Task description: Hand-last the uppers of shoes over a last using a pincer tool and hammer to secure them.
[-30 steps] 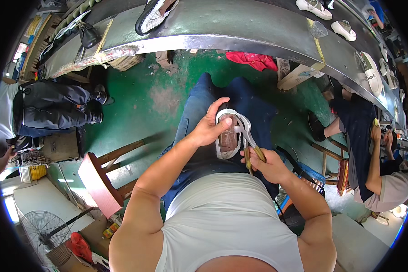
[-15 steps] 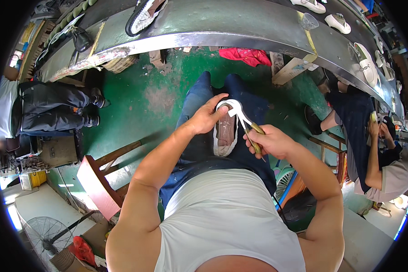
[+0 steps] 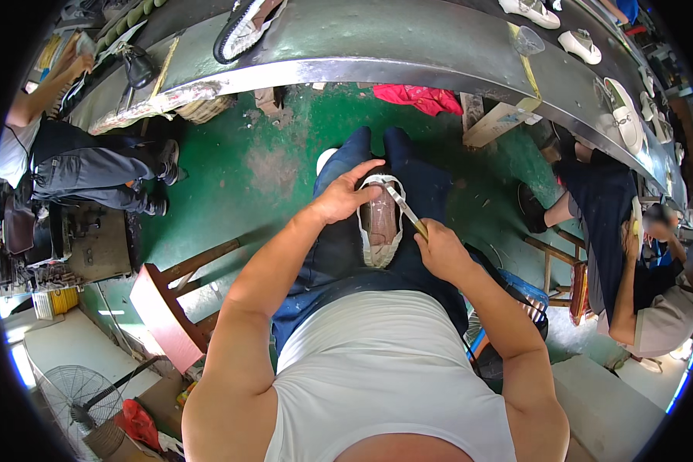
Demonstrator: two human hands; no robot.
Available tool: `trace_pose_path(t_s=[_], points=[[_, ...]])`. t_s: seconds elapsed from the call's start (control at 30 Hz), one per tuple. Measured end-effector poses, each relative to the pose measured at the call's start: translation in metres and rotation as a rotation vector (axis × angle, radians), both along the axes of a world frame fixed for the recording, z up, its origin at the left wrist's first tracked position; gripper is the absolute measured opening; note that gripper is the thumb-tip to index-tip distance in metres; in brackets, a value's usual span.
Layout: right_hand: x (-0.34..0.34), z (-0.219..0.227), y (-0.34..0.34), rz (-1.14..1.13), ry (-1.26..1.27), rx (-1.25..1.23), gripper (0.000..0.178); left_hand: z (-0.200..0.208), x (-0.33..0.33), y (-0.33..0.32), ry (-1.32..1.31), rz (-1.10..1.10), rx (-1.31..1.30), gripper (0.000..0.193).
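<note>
An unfinished shoe [image 3: 380, 219] lies on my lap, underside up, with a brown sole face and a rough white edge around it. My left hand [image 3: 345, 199] grips the shoe's far end, thumb over the sole face and fingers at its far left side. In my right hand [image 3: 444, 250] is a pair of pliers [image 3: 408, 211], with silver metal toward the tip and a brass-coloured handle. Its tip meets the white edge at the shoe's far right. My fingers hide most of the handle. Something white [image 3: 326, 159] shows beside my left knee.
A long metal workbench [image 3: 346, 69] crosses ahead, with a dark-soled shoe [image 3: 242, 31] and several white shoes [image 3: 626, 123] on it. People stand or sit at both sides. A wooden stool [image 3: 162, 312] stands at left, a fan [image 3: 77, 400] at lower left. Red cloth [image 3: 420, 98] lies under the bench.
The pliers have swung upright against the shoe's edge, and my right hand turned with them. The white strip at the far end no longer stands out. A white piece now shows by my left knee.
</note>
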State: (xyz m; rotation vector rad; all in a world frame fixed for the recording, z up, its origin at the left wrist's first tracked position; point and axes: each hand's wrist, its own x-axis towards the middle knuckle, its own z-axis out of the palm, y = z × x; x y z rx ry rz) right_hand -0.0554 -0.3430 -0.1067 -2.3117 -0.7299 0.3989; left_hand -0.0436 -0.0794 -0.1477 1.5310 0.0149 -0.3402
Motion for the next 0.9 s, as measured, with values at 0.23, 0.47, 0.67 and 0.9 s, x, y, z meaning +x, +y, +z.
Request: trace_pose_path(t_s=[0.23, 0.47, 0.67, 0.9], points=[[0.013, 0.01, -0.004, 0.1, -0.004, -0.142, 0.024, -0.008, 0.012, -0.014, 0.287, 0.25, -0.271, 0.041], [0.007, 0.059, 0.006, -0.148, 0.495, 0.274, 0.034, -0.011, 0.012, -0.014, 0.173, 0.183, -0.154, 0.047], [0.026, 0.016, 0.01, -0.164, 0.429, 0.042, 0.037, -0.002, 0.003, -0.018, 0.132, 0.108, -0.045, 0.059], [0.024, -0.012, 0.006, -0.384, 0.315, 0.056, 0.067, -0.021, -0.043, -0.039, 0.215, 0.023, 0.165, 0.073]])
